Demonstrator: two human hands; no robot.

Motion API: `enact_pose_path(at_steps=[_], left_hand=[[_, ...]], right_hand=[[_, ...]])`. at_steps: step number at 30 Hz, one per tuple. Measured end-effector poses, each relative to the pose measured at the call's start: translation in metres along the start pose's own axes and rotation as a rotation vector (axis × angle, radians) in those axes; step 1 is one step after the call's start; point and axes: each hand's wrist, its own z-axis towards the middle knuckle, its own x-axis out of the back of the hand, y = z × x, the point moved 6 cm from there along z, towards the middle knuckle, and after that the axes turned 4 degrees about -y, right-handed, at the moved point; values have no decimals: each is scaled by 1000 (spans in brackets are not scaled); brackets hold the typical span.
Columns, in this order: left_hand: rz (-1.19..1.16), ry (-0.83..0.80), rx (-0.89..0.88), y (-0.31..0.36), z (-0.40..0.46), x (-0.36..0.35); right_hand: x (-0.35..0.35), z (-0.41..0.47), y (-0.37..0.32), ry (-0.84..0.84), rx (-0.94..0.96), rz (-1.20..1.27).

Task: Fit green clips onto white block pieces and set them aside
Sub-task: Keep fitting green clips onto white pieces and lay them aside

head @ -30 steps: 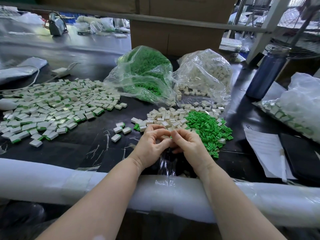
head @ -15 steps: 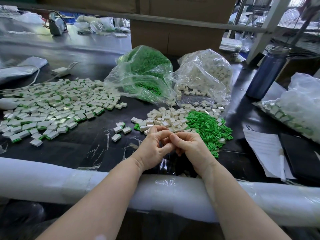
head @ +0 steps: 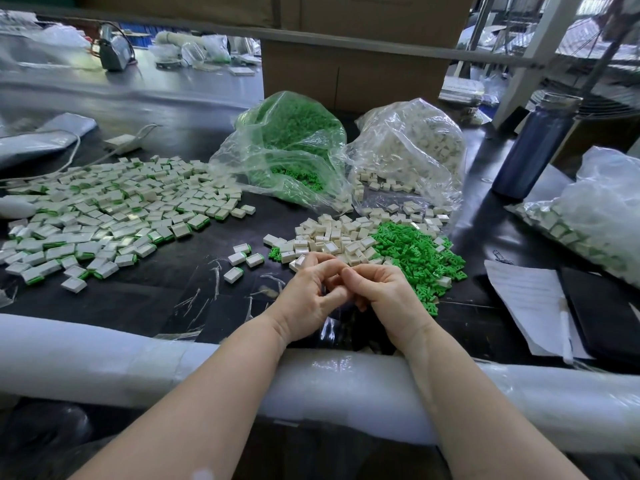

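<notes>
My left hand (head: 306,296) and my right hand (head: 382,289) meet fingertip to fingertip above the dark table, fingers curled and pinching a small piece that stays hidden between them. Just beyond the fingers lies a pile of loose white block pieces (head: 332,233), with a heap of loose green clips (head: 415,254) to its right. A wide spread of white blocks with green clips fitted (head: 104,216) covers the table's left side. A few fitted blocks (head: 242,258) lie apart, left of my hands.
A clear bag of green clips (head: 294,147) and a clear bag of white blocks (head: 408,150) sit behind the piles. A blue bottle (head: 533,147), another filled bag (head: 595,216), papers (head: 530,299) and a black notebook (head: 609,306) stand right. White foam roll (head: 104,355) lines the near edge.
Both hands stay together in the same spot. The fingers have curled in tighter around the hidden piece, and the right hand has rolled slightly over the left.
</notes>
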Motion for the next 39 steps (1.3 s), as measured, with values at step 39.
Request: enact_pose_path(at_steps=[39], left_hand=[[242,875,375,-28,-22,64]], right_hand=[[35,-13,-23,593,247,-412]])
